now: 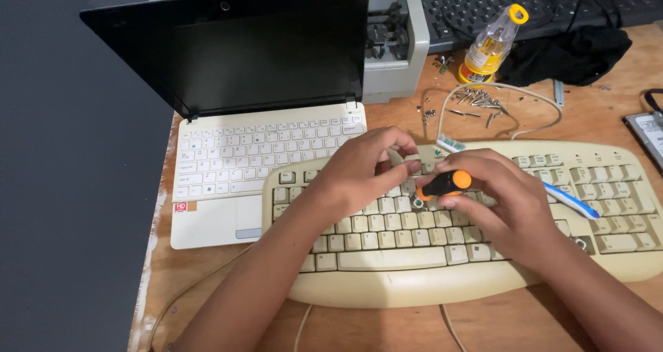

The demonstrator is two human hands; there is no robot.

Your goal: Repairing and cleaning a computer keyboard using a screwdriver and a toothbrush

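The right hand [507, 210] has its fingers closed round a black-and-orange screwdriver [445, 184], tip down among the keys at the middle of a cream curved keyboard [476, 255] on the near wooden counter [601, 110]. The left hand [362, 172] rests just left of it, fingers curled loosely on the keys; it seems to grip nothing, though the fingertips are partly hidden. A small white laptop [228, 158] lies left, partly under the keyboard. Far right lie loose screws [476, 100], a bit-set bottle [490, 44] and a black keyboard [483, 6].
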